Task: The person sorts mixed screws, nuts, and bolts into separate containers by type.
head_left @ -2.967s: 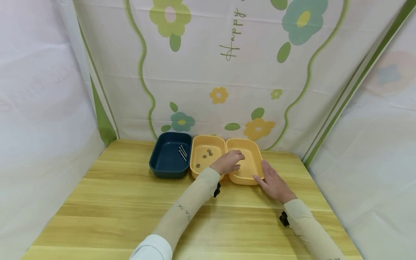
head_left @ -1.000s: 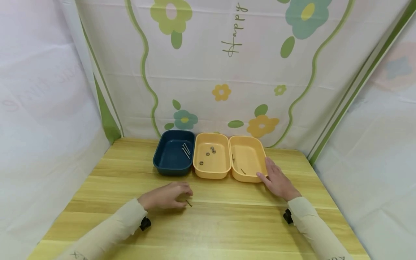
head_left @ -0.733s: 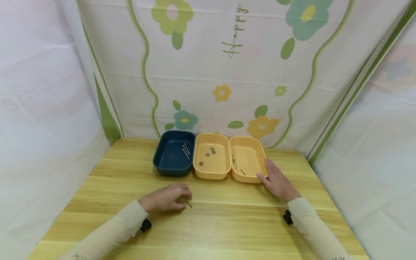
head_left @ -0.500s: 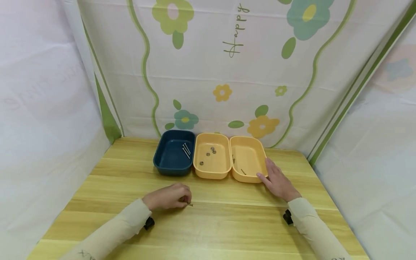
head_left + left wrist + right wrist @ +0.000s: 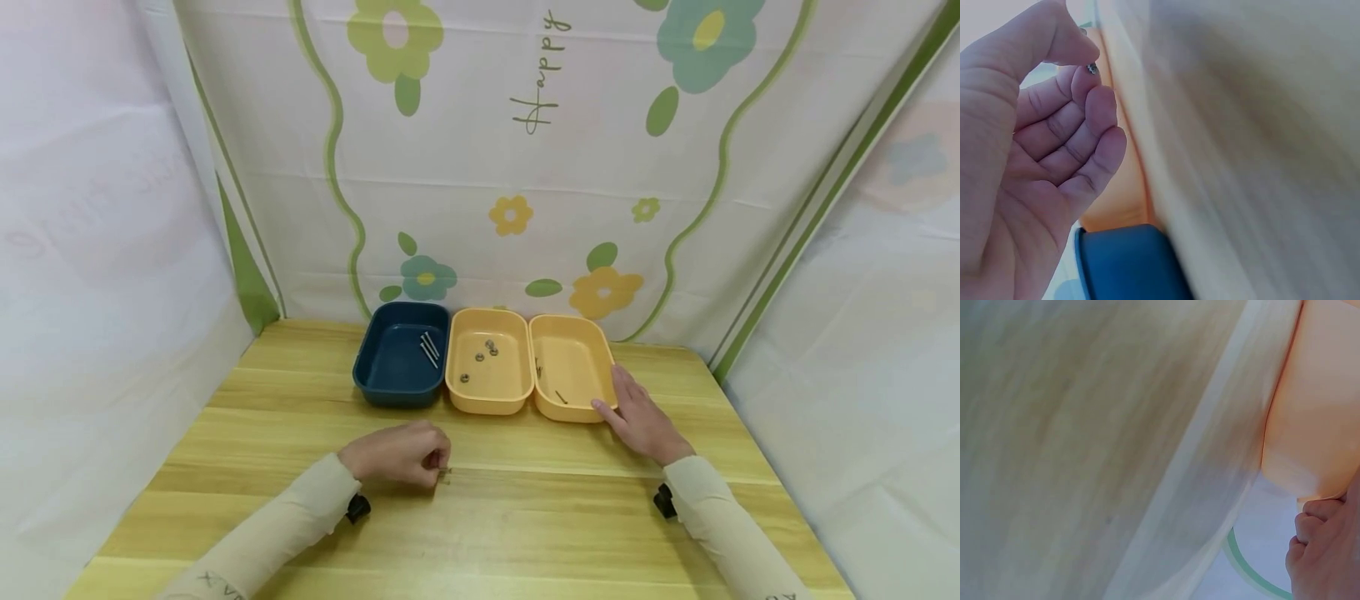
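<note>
In the head view my left hand (image 5: 401, 454) is low over the table in front of the boxes, pinching a small screw (image 5: 446, 472) between thumb and forefinger. Its threaded metal end (image 5: 1092, 68) pokes out at the fingertips in the left wrist view, while the rest is hidden by them. My right hand (image 5: 643, 423) rests against the right yellow box (image 5: 573, 412), fingers along its outer side and thumb at the near rim. A few small screws (image 5: 561, 397) lie inside that box.
A middle yellow box (image 5: 489, 406) holds several nuts (image 5: 480, 357). Left of it, a dark blue box (image 5: 397, 398) contains several long silver screws (image 5: 429, 350). All three boxes stand side by side at the table's back edge, before a flowered cloth (image 5: 450, 167).
Three seconds ago my left hand was over the right yellow box; it has come back left and nearer with the screw. Lately it shifted slightly right, its fingers closing further. My right hand stays put.
</note>
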A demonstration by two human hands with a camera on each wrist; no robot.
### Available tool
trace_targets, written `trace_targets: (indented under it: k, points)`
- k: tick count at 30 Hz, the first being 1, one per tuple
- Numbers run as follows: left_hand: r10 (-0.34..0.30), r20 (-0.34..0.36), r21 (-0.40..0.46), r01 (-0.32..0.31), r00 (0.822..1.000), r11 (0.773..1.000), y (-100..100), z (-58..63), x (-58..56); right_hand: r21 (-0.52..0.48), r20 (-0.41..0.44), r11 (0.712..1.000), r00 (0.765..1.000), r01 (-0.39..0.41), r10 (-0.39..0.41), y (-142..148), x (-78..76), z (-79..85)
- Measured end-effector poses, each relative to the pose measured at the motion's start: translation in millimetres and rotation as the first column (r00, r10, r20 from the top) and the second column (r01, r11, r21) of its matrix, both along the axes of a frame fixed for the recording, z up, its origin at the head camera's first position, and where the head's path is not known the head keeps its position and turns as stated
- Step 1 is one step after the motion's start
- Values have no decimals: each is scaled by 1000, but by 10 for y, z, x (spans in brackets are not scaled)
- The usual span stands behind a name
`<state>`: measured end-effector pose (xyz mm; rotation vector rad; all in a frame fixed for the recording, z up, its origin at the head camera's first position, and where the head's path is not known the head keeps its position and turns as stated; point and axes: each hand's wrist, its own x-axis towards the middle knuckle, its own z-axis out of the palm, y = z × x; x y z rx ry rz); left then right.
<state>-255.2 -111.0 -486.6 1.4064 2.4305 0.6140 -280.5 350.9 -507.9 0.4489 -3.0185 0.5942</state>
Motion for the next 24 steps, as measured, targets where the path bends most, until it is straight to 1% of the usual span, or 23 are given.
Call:
trace_targets:
  k: [6,10,13,16,20,24]
  points:
    - [7,-38,8,-6,999,1000,66,131,-40,8,-2,1000,1000,0,0,8,-2,-8]
    - [-20,-81,36,23,997,999,118,228,-94,8,0,1000,1000,-1,1,12,-1,-6]
    - [-46,-119,53,53,992,997,160,313,-133,11,1,1000,1000,1,-1,19,0,-6]
    - [-60,-142,57,69,988,996,197,406,-158,10,5,1000,1000,0,0,19,3,-5]
    - [-65,-171,55,75,983,996,255,524,-188,6,6,1000,1000,-2,2,16,7,-1]
    - [-66,-219,57,80,974,995,332,627,-232,9,5,1000,1000,-2,2,15,4,3]
